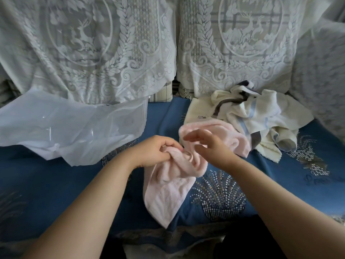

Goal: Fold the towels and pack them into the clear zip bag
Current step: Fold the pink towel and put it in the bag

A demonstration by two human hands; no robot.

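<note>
A pale pink towel [166, 191] lies crumpled in the middle of the blue sofa seat, one end trailing toward me. My left hand [153, 151] pinches a bunched fold of it near its middle. Just to the right hovers my right hand [209, 144], fingers spread and holding nothing, over the towel's far end. Behind it, at the right, sits a loose heap of cream towels [261, 113] with grey and light blue stripes. The clear zip bag [61, 126] lies flat and crinkled at the left of the seat.
The seat is covered by a blue cloth [56, 184] with beaded pineapple patterns. White lace covers [112, 53] hang over the sofa back behind everything. A lace-draped armrest [324, 90] rises at the far right.
</note>
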